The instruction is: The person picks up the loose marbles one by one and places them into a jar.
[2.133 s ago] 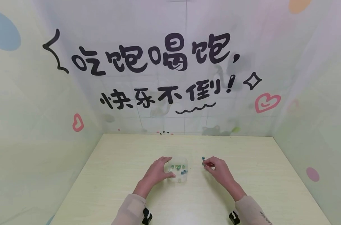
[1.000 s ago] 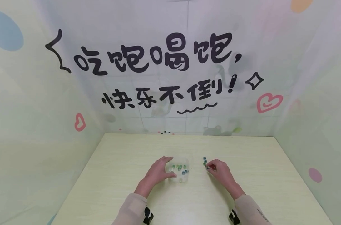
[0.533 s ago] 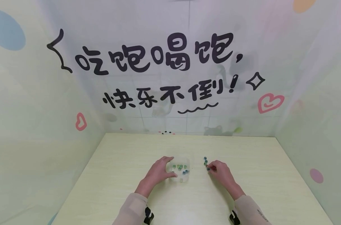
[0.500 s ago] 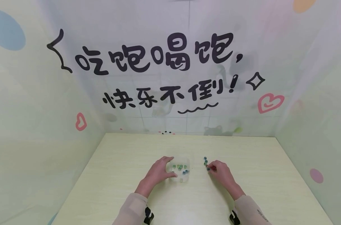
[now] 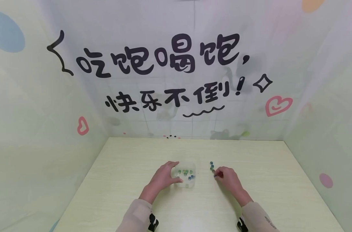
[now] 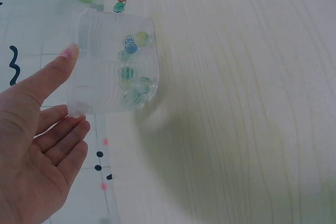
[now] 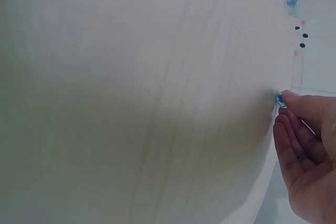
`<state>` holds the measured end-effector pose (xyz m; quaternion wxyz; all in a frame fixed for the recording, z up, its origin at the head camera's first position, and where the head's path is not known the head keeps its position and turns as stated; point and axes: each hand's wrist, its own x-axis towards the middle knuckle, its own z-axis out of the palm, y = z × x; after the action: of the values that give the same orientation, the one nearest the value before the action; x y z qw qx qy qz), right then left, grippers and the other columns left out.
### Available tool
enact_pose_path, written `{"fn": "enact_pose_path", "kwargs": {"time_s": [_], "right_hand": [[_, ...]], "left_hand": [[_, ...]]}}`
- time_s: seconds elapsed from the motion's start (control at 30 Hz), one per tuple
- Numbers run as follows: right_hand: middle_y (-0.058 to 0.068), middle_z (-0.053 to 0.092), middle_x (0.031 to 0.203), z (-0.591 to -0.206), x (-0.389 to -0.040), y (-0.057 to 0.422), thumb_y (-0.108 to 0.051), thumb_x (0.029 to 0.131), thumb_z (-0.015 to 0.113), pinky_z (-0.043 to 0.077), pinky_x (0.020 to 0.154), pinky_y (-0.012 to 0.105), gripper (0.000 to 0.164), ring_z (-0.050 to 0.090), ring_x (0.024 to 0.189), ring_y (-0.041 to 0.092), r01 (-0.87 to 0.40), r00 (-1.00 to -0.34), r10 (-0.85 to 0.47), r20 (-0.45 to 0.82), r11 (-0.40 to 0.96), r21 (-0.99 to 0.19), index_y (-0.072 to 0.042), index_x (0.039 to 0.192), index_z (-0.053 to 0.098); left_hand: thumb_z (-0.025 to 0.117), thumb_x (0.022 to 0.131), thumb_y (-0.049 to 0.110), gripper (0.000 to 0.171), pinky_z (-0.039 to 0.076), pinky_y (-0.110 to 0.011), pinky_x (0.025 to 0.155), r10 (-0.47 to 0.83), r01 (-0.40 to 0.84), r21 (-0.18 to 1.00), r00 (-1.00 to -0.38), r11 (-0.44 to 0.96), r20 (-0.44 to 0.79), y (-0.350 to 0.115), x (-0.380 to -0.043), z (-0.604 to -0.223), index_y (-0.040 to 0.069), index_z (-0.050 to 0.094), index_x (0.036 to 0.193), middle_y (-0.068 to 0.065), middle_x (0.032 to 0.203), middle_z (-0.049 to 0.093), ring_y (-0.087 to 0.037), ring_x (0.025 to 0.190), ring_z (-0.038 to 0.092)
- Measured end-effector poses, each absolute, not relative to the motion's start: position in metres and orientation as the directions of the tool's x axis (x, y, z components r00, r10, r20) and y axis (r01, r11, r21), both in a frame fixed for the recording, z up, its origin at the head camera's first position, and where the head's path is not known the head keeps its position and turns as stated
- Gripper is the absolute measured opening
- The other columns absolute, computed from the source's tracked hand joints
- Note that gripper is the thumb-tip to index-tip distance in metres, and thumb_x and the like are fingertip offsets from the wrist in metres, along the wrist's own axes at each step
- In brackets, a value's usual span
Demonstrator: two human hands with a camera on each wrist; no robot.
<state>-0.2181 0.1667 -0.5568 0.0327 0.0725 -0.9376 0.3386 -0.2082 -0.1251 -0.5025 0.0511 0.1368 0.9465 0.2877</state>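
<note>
My left hand (image 5: pixel 161 178) holds a clear plastic container (image 5: pixel 190 165) at its side, thumb and fingers on opposite edges. Inside lie several green, yellowish and blue glass marbles (image 6: pixel 130 48), seen through the wall in the left wrist view. To the right, a short, slightly bent row of marbles (image 5: pixel 211 165) lies on the table. At the near end of that row, my right hand (image 5: pixel 227 178) pinches a blue marble (image 7: pixel 280 98) between thumb and fingertips, low at the table surface. Its fingers partly cover this marble in the head view.
A pale wood-grain table (image 5: pixel 181 209) lies under both hands. Printed fabric walls stand behind it and on both sides, the back wall (image 5: pixel 176 129) bearing large dark lettering. Black wrist straps (image 5: pixel 153 222) show at the sleeves.
My right hand has shifted slightly toward the near side along the row, where more marbles now show beyond the fingers. The left hand and container stay in place.
</note>
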Motion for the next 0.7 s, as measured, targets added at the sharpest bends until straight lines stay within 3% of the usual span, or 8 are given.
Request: {"fn": "enact_pose_path", "kwargs": {"time_s": [0.7], "right_hand": [[0.001, 0.072, 0.083, -0.5558, -0.2124, 0.1643, 0.002, 0.078, 0.080, 0.054, 0.066, 0.022, 0.014, 0.062, 0.075, 0.009, -0.159, -0.987, -0.117, 0.108, 0.771, -0.617, -0.009, 0.084, 0.075]], "left_hand": [[0.085, 0.078, 0.032, 0.076, 0.050, -0.053, 0.105, 0.285, 0.227, 0.555, -0.958, 0.800, -0.019, -0.1243, -0.2085, -0.5021, 0.004, 0.053, 0.142, -0.018, 0.142, 0.055, -0.039, 0.128, 0.054]]}}
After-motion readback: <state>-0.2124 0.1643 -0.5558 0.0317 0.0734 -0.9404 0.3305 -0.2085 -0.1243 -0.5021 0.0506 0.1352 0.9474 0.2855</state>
